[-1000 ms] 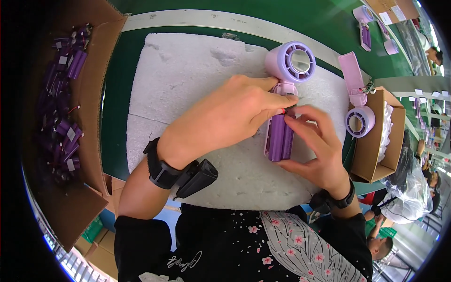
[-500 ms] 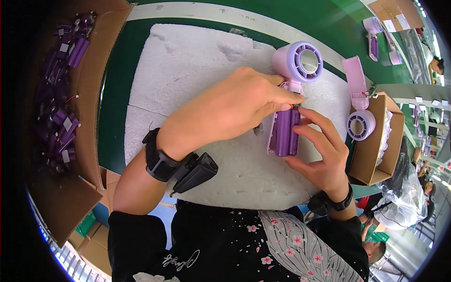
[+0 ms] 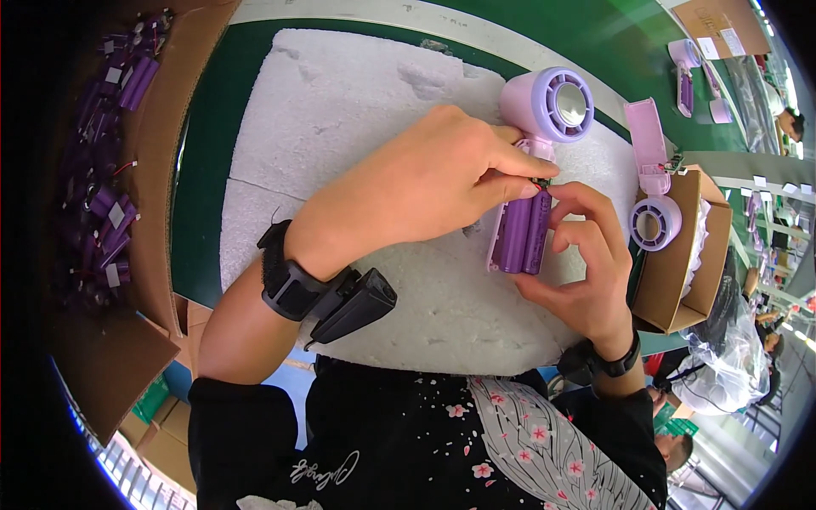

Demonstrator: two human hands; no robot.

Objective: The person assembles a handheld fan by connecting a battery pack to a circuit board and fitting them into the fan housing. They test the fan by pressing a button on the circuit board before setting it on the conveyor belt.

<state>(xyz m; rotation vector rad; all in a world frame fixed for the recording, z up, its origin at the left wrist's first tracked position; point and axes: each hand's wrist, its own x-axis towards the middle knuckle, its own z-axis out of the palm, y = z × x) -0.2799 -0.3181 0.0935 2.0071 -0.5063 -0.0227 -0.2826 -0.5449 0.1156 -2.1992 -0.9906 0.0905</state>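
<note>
A lilac handheld fan [image 3: 520, 104] lies face up on the white foam board [image 3: 340, 110], its handle shell [image 3: 494, 257] uncovered. Two purple cylindrical cells form a battery pack [image 3: 524, 231] inside that handle. Reaching over from the left, my left hand [image 3: 438, 174] pinches at the pack's upper end, where a small green circuit board [image 3: 542, 182] and a bit of red wire show between thumb and forefinger. My right hand [image 3: 595, 272] curls round the pack's right side, thumb at its lower end and forefinger near its top. The left fingers partly hide the handle's neck.
At the left stands a large cardboard box [image 3: 161, 170] full of purple battery packs [image 3: 110, 221] with wires. On the right, another opened fan [image 3: 653, 166] rests against a small carton [image 3: 680, 297]. More fan parts [image 3: 685, 76] lie farther off on the green table [image 3: 595, 38].
The fan and both hands appear slightly higher and farther right in the picture. My left thumb and forefinger have closed in on the circuit board; the right hand keeps its hold at the pack.
</note>
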